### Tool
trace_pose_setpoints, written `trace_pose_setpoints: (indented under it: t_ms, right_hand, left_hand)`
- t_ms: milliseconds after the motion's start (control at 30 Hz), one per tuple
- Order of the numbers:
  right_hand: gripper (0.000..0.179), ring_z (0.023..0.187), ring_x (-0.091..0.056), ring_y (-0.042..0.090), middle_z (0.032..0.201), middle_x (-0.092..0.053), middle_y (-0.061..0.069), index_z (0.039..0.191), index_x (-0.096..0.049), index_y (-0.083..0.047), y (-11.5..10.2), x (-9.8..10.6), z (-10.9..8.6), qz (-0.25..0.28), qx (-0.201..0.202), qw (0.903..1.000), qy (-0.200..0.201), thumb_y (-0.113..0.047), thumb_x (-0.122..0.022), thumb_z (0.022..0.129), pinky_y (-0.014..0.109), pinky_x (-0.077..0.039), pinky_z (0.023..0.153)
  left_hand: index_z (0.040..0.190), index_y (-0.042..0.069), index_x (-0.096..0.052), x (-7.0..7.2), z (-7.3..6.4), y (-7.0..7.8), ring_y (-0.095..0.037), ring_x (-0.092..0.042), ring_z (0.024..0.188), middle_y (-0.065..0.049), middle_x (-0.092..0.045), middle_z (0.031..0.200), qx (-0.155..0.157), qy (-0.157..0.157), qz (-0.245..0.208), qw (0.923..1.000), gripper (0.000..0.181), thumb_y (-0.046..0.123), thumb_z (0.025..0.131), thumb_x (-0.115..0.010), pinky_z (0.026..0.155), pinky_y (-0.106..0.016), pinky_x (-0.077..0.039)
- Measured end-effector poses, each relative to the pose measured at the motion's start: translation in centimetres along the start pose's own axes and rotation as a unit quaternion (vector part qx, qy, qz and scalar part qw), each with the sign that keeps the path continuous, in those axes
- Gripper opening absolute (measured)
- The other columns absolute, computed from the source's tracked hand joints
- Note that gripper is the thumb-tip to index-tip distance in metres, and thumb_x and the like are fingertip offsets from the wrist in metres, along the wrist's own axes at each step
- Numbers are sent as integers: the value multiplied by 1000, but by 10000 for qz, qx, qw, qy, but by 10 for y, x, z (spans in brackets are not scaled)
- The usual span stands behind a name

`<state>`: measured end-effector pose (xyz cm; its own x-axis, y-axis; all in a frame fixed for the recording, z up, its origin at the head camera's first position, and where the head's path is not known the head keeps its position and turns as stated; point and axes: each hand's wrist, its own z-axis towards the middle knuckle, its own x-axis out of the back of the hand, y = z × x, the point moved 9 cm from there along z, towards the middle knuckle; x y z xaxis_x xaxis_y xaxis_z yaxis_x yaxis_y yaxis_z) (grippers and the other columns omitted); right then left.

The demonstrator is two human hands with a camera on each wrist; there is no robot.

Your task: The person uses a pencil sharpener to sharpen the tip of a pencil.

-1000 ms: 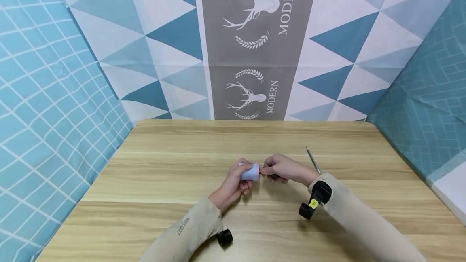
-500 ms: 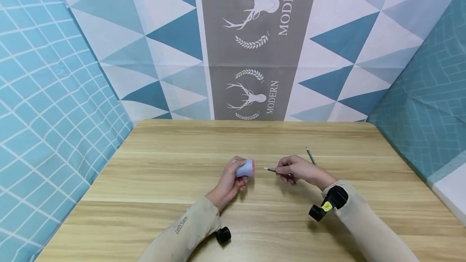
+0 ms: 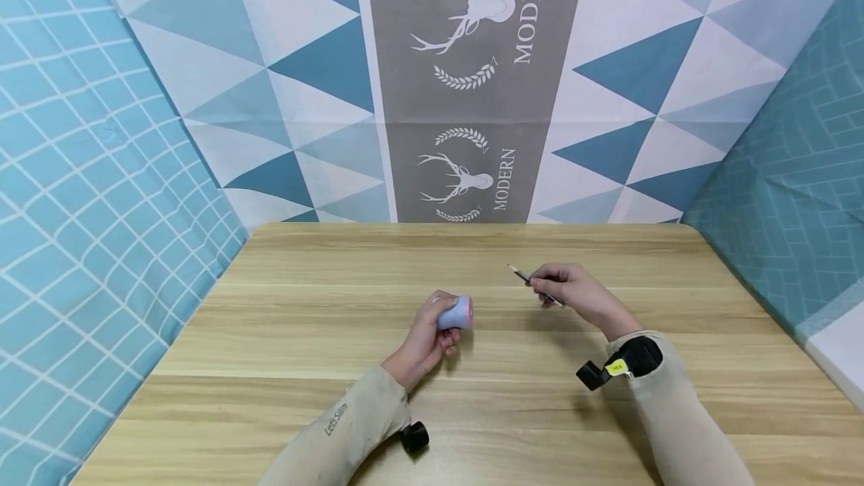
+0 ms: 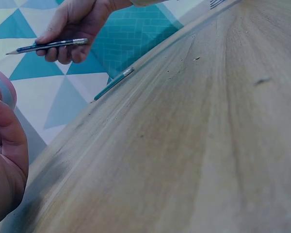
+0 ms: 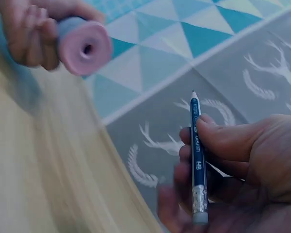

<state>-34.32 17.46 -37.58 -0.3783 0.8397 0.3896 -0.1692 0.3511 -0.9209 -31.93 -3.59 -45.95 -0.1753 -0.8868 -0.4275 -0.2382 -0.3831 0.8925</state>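
My left hand [image 3: 420,336] grips a pale blue cylindrical pencil sharpener [image 3: 454,313], its pink end facing right. In the right wrist view, a round hole shows in the middle of the pink end [image 5: 75,56]. Off to the right and farther from me, my right hand [image 3: 574,295] pinches a dark blue pencil [image 3: 520,274] between thumb and fingers. The pencil stands apart from the sharpener, its sharpened tip pointing left and away from me. "HB" and a metal ferrule with a grey eraser are visible on the pencil [image 5: 199,160] in the right wrist view.
A second, green pencil [image 4: 114,83] lies on the wooden table [image 3: 324,283], seen in the left wrist view beyond the hands. Patterned cloth [image 3: 324,96] hangs behind the table's far edge. A white surface [image 3: 840,351] borders the right side.
The pencil has come out of the sharpener's end. My right hand has carried it right and away from me, turning its tip outward. The left hand drew slightly left, then stayed nearly still.
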Motion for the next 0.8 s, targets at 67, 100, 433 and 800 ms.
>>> trace_pose_setpoints:
  t_ms: [67,100,433,800]
  right_hand:
    - [29,73,-52,16,85,-59,8,112,-59,16,1,12,-1,-36,-12,9997,225,-11,-54,102,32,-46,63]
    - [30,73,-51,16,87,-59,7,114,-59,16,3,19,-2,-63,-25,9995,322,-11,-53,102,32,-45,63]
    - [38,78,-58,9,92,-61,-1,125,-48,21,46,82,-21,523,-428,9916,1104,-12,-48,105,25,-53,69]
    - [40,70,-54,14,82,-62,8,120,-56,19,94,104,-30,-1304,-1489,9678,1553,-17,-53,102,29,-48,59]
  left_hand:
    - [91,18,-51,0,0,0,-6,-42,43,-2,-50,66,3,5,-7,10000,11,29,92,-52,38,-18,-33]
    - [91,18,-51,0,0,0,-6,-42,43,-2,-50,66,4,1,-4,10000,11,29,92,-53,38,-18,-33]
    - [90,17,-52,-3,-2,1,-7,-41,42,-2,-49,64,-51,-83,-64,9999,9,27,91,-53,37,-19,-34]
    - [91,16,-51,-3,-2,3,-6,-44,42,-2,-52,63,-73,-138,-80,9998,11,26,92,-54,37,-18,-34]
